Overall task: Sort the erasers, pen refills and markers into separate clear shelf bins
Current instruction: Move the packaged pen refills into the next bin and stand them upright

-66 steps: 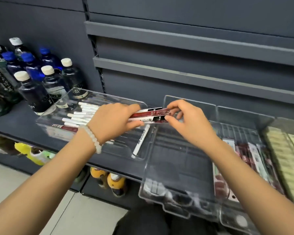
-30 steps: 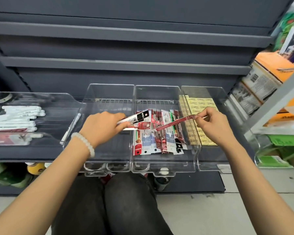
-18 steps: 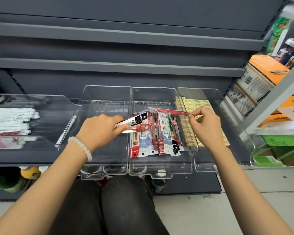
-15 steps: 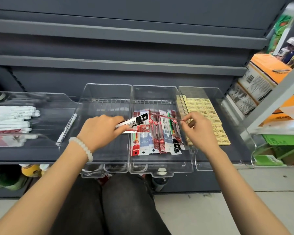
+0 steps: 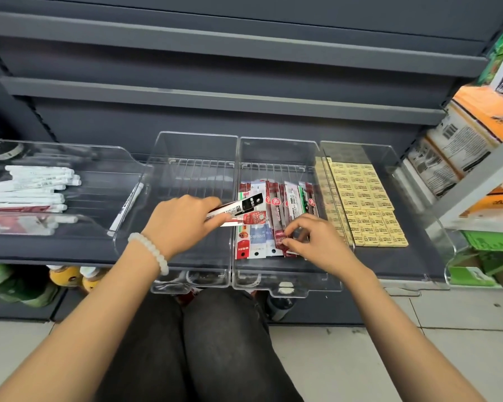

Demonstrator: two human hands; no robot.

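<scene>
Meanwhile white markers (image 5: 32,187) lie far left and yellow erasers (image 5: 366,204) right, while left hand (image 5: 177,224) grips two refill packs (image 5: 238,211) and right hand (image 5: 317,242) pinches a pack (image 5: 280,237) in the middle bin (image 5: 276,146).

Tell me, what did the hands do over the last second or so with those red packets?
The right hand brought its red refill packet down from above the eraser bin into the refill bin and now pinches it against the pile. The left hand still holds its packets over the bin edge. Markers and erasers lie unmoved.
</scene>
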